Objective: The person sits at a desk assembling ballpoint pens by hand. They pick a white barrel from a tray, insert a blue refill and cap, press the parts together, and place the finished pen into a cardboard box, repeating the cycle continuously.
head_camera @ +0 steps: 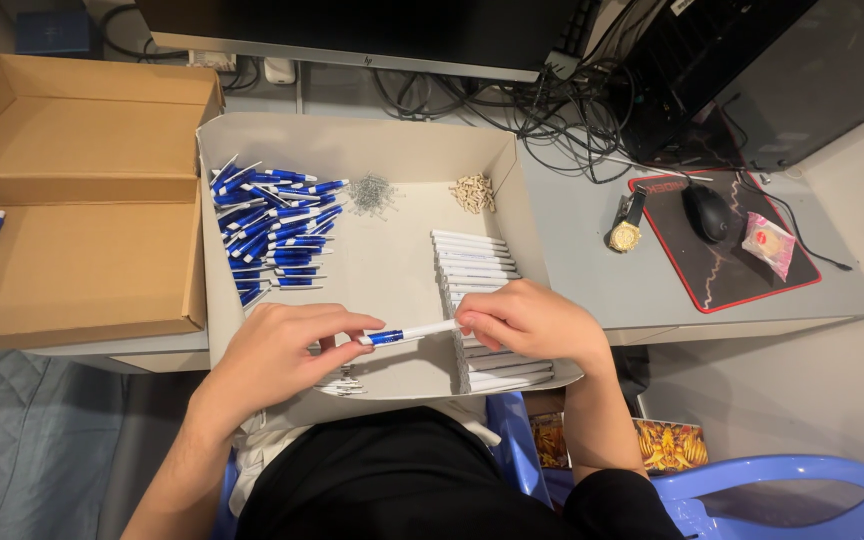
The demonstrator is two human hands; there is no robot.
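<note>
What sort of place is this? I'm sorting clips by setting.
Probably a home desk used for hand assembly: a monitor and mouse sit behind a white tray of blue pen parts.

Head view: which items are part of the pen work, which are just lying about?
In use: pen held by left hand and right hand; blue pen parts; white barrels; springs; white tray.
Lying about: wristwatch; mouse; brown box.

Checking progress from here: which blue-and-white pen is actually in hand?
The pen held level between left hand and right hand, over the white tray; the other blue parts lie piled untouched.
</note>
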